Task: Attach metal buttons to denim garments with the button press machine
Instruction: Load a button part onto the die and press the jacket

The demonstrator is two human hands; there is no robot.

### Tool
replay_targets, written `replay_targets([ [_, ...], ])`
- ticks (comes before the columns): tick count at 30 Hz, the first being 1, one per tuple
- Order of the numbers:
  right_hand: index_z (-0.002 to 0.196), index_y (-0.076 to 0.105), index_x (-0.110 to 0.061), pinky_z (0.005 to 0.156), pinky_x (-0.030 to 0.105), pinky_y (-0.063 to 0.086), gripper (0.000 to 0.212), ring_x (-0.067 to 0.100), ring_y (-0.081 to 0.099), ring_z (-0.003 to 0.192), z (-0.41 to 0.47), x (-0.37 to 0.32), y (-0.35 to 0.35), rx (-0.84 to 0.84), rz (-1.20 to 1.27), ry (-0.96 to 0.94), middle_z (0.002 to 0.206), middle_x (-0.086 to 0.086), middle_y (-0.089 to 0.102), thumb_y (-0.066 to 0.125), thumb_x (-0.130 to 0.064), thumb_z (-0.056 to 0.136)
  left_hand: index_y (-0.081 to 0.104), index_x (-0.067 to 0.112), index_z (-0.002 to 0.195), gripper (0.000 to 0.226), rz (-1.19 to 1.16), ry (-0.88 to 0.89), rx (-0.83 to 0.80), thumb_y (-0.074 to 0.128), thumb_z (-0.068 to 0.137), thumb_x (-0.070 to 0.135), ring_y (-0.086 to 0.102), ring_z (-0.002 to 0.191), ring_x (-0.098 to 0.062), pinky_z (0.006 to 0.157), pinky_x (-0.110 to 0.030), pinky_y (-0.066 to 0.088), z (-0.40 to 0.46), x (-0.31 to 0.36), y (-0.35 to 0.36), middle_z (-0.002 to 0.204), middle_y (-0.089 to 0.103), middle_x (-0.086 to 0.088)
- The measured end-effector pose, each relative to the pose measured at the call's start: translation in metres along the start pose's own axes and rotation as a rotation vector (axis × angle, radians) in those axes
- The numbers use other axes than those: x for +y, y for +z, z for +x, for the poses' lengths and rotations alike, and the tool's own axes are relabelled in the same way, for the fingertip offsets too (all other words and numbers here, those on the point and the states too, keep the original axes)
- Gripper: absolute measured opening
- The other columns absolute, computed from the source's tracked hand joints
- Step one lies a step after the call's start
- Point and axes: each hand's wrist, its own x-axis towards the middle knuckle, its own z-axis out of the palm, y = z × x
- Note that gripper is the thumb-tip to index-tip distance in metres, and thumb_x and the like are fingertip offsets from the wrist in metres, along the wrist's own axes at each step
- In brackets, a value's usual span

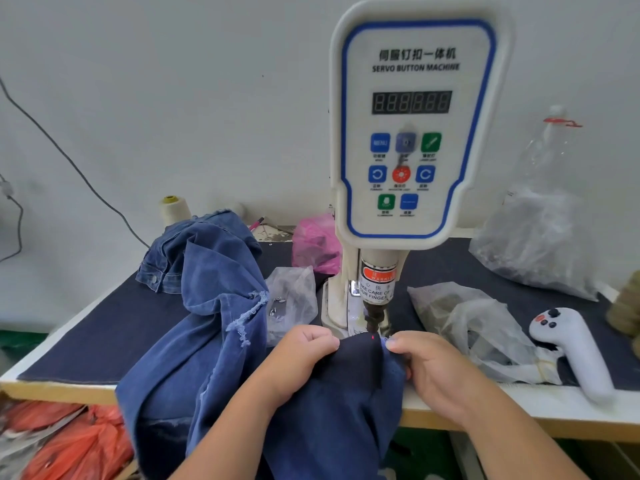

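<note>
Machine: a white servo button press machine (412, 133) rises at centre frame, its plunger (375, 315) poised above the cloth.
Garment: a blue denim garment (214, 327) spills from the table (69, 344) at lower left toward the viewer; its dark folded edge lies under the plunger, a red laser dot (373, 337) on it.
Left hand: the left hand (301, 355) pinches the fold, fingers curled.
Right hand: the right hand (429, 368) pinches the opposite side, just beside the plunger.
Progress: the cloth seems aligned, and no button shows at this spot (pressing likely remains).
Finished work: another denim piece (162, 268) at left carries a metal button (152, 279).
</note>
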Motion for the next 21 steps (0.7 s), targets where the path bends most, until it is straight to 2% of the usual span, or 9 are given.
replay_targets([
  [2, 0.055, 0.056, -0.011, 0.057, 0.033, 0.028, 0.024, 0.015, 0.036, 0.058, 0.0002, -0.0008, 0.0000, -0.027, -0.002, -0.010, 0.058, 0.006, 0.041, 0.056, -0.003, 0.078, 0.024, 0.017, 0.061, 0.045, 0.010, 0.008, 0.001, 0.061, 0.071, 0.040, 0.024, 0.054, -0.010, 0.050, -0.024, 0.021, -0.0001, 0.0003, -0.0009, 0.059, 0.026, 0.002],
  [4, 0.061, 0.062, -0.009, 0.059, 0.033, 0.029, 0.014, 0.016, 0.040, 0.060, -0.0019, -0.0024, 0.0013, -0.050, 0.017, -0.014, 0.062, 0.008, 0.046, 0.061, -0.017, 0.072, 0.024, 0.015, 0.062, 0.047, -0.001, 0.015, -0.003, 0.062, 0.071, 0.041, 0.025, 0.055, -0.010, 0.051, -0.023, 0.022, -0.0005, 0.0005, -0.0014, 0.061, 0.027, 0.000],
  [5, 0.067, 0.064, -0.006, 0.060, 0.034, 0.031, 0.018, 0.018, 0.041, 0.061, -0.0010, -0.0018, 0.0017, -0.062, 0.021, -0.012, 0.065, 0.011, 0.048, 0.063, -0.023, 0.072, 0.025, 0.014, 0.063, 0.048, -0.004, 0.021, -0.008, 0.063, 0.072, 0.042, 0.026, 0.056, -0.010, 0.052, -0.022, 0.022, -0.0004, 0.0004, -0.0018, 0.061, 0.027, 0.000],
  [8, 0.091, 0.064, 0.014, 0.070, 0.041, 0.033, 0.052, 0.028, 0.041, 0.077, 0.0009, 0.0027, 0.0038, -0.031, 0.000, -0.009, 0.086, 0.019, 0.051, 0.075, -0.033, 0.072, 0.034, 0.011, 0.059, 0.046, 0.007, 0.020, -0.040, 0.065, 0.073, 0.042, 0.029, 0.056, -0.008, 0.052, -0.020, 0.026, -0.0015, -0.0007, -0.0026, 0.061, 0.031, 0.000],
  [9, 0.091, 0.064, 0.013, 0.070, 0.040, 0.034, 0.056, 0.028, 0.041, 0.078, 0.0009, 0.0040, 0.0046, -0.021, -0.013, -0.019, 0.086, 0.019, 0.051, 0.076, -0.038, 0.068, 0.040, 0.012, 0.058, 0.041, 0.012, 0.017, -0.048, 0.066, 0.074, 0.040, 0.032, 0.056, -0.008, 0.053, -0.019, 0.028, -0.0016, -0.0013, -0.0031, 0.060, 0.035, 0.001],
  [13, 0.062, 0.062, -0.013, 0.054, 0.024, 0.038, 0.035, 0.015, 0.043, 0.058, 0.0024, 0.0059, 0.0018, -0.042, -0.069, -0.032, 0.062, 0.007, 0.047, 0.082, -0.042, 0.056, 0.061, 0.009, 0.070, 0.028, -0.001, -0.015, -0.058, 0.068, 0.075, 0.035, 0.046, 0.071, -0.018, 0.064, -0.026, 0.037, -0.0013, -0.0018, -0.0032, 0.070, 0.051, -0.009],
  [21, 0.046, 0.058, -0.021, 0.051, 0.021, 0.036, 0.029, 0.007, 0.041, 0.050, 0.0014, 0.0020, 0.0036, -0.071, -0.121, -0.022, 0.052, -0.004, 0.047, 0.080, -0.035, 0.060, 0.064, 0.008, 0.072, 0.038, 0.010, -0.039, -0.063, 0.071, 0.067, 0.045, 0.050, 0.070, -0.018, 0.063, -0.025, 0.040, -0.0007, -0.0027, -0.0023, 0.072, 0.057, -0.009],
])
